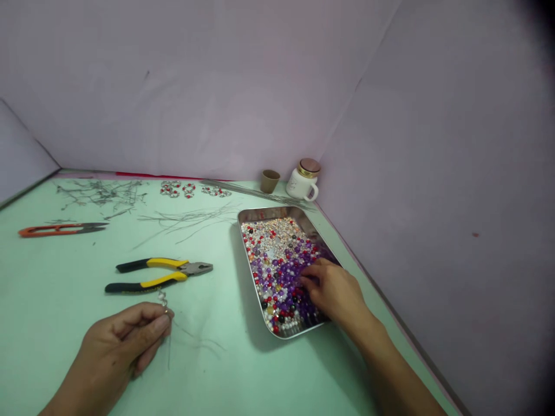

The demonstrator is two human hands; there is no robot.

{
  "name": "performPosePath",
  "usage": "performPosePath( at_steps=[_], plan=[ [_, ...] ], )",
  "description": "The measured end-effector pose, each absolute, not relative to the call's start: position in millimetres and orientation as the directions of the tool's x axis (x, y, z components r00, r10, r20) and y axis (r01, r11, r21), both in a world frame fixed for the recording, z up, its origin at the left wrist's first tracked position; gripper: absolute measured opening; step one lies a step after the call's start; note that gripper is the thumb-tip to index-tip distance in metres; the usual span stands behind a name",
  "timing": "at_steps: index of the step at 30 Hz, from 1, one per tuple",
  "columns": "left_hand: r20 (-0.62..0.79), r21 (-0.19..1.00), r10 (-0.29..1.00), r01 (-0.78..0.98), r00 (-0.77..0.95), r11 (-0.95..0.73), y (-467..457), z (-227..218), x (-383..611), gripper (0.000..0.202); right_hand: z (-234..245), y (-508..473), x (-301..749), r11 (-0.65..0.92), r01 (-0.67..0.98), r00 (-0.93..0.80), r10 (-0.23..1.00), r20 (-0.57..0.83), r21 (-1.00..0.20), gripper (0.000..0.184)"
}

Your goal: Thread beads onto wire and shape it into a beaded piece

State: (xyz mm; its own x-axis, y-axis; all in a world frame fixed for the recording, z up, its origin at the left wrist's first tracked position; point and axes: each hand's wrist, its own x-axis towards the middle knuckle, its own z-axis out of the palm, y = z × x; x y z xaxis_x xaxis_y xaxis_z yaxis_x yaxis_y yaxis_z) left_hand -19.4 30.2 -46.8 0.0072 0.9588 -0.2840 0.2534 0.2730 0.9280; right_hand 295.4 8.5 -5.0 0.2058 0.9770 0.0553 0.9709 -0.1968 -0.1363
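My left hand (pixel 130 341) is closed in a pinch, low on the left of the table. Between its thumb and fingers is a thin beaded wire (pixel 162 297), with a few clear or white beads standing above the fingertips and loose wire ends trailing below and to the right. My right hand (pixel 336 288) reaches into a metal tray (pixel 291 336) of mixed beads. Its thumb and fingers are slightly apart and curled down, fingertips touching the purple beads (pixel 286 274). No bead shows between them.
Pliers (pixel 165 274) with yellow-black handles lie above my left hand. Orange thread snips (pixel 65 229), wire scraps (pixel 102 193), loose wires (pixel 191 218) and red-and-clear beaded pieces (pixel 170 188) are farther back. A brown cup (pixel 269 181) and lidded white mug (pixel 301 184) stand near the wall.
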Motion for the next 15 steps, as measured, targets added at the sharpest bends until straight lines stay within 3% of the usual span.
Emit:
performPosePath(
  at_steps=[4, 7, 10, 12, 15],
  plan=[
    [-0.396, 0.91, 0.91, 0.185, 0.125, 0.37, 30, -40, -18, 0.022, 2, 3, 287, 0.013, 0.908, 0.154, 0.919, 0.362, -0.419, 0.016],
    [-0.353, 0.934, 0.918, 0.126, 0.182, 0.335, 30, -35, -16, 0.023, 15, -6, 262, 0.248, 0.74, 0.118, 0.867, 0.484, -0.625, 0.012],
    [-0.309, 0.951, 0.935, 0.08, 0.174, 0.299, 27, -34, -14, 0.021, 23, -20, 220, 0.277, 0.457, 0.048, 0.941, 0.335, -0.845, 0.01],
    [-0.272, 0.962, 0.949, 0.053, 0.158, 0.267, 24, -35, -14, 0.021, 22, -27, 187, 0.144, 0.171, -0.043, 0.989, 0.139, -0.975, 0.01],
    [-0.224, 0.975, 0.968, 0.031, 0.111, 0.222, 21, -33, -18, 0.019, 10, -30, 143, -0.126, -0.149, -0.212, 0.973, -0.093, -0.981, 0.014]
  ],
)
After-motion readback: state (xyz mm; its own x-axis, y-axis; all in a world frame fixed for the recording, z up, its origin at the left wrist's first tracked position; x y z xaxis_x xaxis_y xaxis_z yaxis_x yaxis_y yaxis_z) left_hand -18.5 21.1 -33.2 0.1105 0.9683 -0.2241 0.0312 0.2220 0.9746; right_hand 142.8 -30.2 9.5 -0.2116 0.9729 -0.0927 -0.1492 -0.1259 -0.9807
